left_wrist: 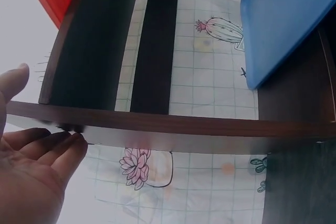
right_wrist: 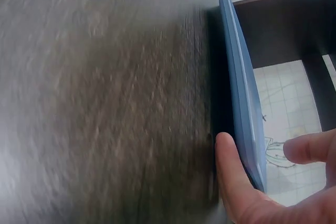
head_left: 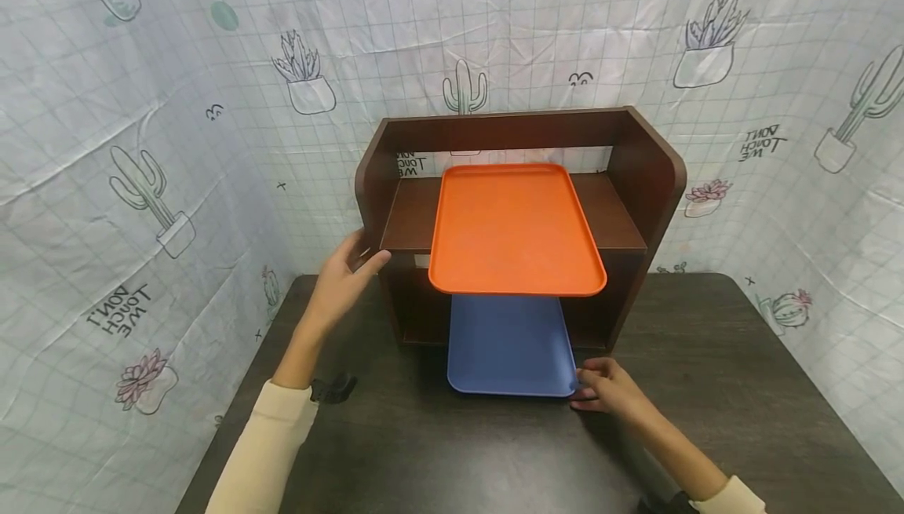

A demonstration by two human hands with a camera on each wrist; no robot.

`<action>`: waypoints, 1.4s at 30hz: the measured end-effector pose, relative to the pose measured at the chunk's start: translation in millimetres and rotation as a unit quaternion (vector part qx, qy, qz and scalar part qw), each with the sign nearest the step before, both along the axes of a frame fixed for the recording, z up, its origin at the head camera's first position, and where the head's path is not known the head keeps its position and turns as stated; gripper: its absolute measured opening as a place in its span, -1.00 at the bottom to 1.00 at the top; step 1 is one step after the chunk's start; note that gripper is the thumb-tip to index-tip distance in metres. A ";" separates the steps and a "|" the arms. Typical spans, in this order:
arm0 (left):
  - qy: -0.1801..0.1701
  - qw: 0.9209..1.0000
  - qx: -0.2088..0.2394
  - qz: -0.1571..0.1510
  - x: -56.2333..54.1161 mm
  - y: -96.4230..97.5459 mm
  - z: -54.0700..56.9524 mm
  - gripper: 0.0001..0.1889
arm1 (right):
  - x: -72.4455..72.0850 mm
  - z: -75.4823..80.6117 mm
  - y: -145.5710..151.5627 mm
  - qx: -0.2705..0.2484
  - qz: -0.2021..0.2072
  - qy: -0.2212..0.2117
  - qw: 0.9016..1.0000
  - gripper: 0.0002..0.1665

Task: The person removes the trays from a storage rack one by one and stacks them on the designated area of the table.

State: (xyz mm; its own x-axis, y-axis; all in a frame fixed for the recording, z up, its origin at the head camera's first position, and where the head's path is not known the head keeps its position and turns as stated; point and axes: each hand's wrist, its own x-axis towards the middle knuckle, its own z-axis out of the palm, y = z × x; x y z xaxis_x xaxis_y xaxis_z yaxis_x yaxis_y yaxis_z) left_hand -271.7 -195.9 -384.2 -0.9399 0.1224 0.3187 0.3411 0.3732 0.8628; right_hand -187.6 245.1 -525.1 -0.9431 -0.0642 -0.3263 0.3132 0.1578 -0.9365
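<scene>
A small dark brown two-level shelf (head_left: 657, 176) stands on the table. On its upper level lies an orange tray (head_left: 519, 231), its front jutting past the shelf. Below, a blue tray (head_left: 510, 349) sticks out of the lower level. My left hand (head_left: 342, 278) touches the outside of the shelf's left side panel (left_wrist: 189, 129) with its fingertips, thumb apart. At the blue tray's front right corner is my right hand (head_left: 610, 390). In the right wrist view, a finger (right_wrist: 231, 166) lies along the tray's underside, and the thumb (right_wrist: 307, 148) stands off above it.
The dark wooden table (head_left: 452, 451) extends in front of and on both sides of the shelf. A white grid-patterned cloth (head_left: 212, 67) with cactus drawings hangs behind and along both sides. A dark strap (head_left: 335, 388) is on the left wrist.
</scene>
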 end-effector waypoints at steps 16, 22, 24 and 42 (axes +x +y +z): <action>-0.011 0.999 0.026 -0.017 -13.3 7.6 -7.9 -0.20 | 7.5 -0.4 -11.4 -0.105 0.008 -0.046 0.993 -0.29; -0.002 1.000 0.022 -0.005 -14.4 11.0 -9.1 -0.19 | 6.6 -5.2 -11.1 -0.137 0.010 -0.049 0.989 -0.36; 0.002 1.000 0.020 -0.001 -14.6 12.0 -9.9 -0.19 | 6.4 -7.0 -10.4 -0.146 0.019 -0.045 0.988 -0.38; -0.003 1.000 0.025 0.005 -13.9 12.5 -10.5 -0.23 | 4.6 -7.3 -24.1 -0.219 -0.062 -0.045 0.973 -0.21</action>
State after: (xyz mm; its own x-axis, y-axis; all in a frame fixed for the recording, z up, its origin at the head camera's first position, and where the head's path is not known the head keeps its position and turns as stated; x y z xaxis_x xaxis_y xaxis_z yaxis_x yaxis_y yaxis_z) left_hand -285.6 -183.4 -394.7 -0.9432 0.0977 0.3176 0.3317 0.3336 0.8825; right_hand -182.9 220.9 -532.4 -0.9214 -0.1022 -0.3750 0.3881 -0.2944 -0.8734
